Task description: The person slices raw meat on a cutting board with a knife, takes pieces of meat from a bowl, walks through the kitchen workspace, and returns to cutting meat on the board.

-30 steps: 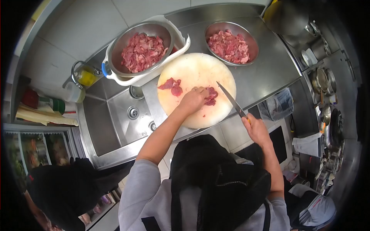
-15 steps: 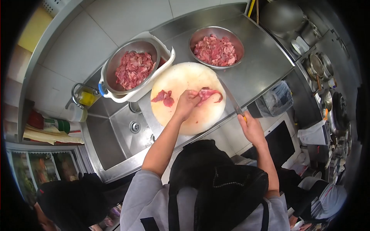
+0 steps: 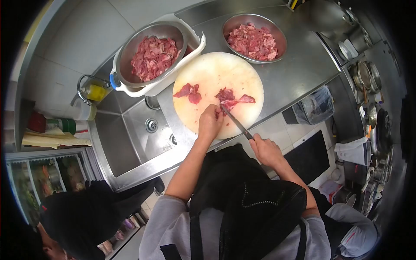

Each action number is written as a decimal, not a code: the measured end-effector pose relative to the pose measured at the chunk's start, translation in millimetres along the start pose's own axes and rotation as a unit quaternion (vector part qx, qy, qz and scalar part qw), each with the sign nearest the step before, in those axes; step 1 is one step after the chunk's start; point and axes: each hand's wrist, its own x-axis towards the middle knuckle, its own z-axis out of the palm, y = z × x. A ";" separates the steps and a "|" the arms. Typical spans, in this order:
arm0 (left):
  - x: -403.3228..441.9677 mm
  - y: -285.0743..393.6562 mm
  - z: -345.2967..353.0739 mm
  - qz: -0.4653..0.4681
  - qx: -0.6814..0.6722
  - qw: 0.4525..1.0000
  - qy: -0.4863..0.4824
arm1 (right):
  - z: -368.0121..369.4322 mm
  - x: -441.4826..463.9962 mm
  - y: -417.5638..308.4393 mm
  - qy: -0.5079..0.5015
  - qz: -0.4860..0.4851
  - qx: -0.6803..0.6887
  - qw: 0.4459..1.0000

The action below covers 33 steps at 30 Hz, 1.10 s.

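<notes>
The knife (image 3: 237, 121) has swung in to the meat (image 3: 238, 101) on the cutting board (image 3: 225, 69) — bringing the blade into the work — the right hand's (image 3: 266, 150) grip closed round it, the left hand (image 3: 211, 122) curled at the meat, its hold unclear.

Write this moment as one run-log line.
left hand: fingers curled at the meat; right hand: gripping knife, blade at the meat; round board: separate chunk, left side; left bowl: meat pieces; right bowl: likewise

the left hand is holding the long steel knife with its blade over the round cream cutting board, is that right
Wrong hand: the head view shows the right hand holding the long steel knife, its blade over the round cream cutting board.
</notes>
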 end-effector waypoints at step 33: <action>74.3 9.1 -96.3 0.156 0.299 0.937 0.091 | -52.8 -39.4 19.5 0.037 0.031 -0.023 0.999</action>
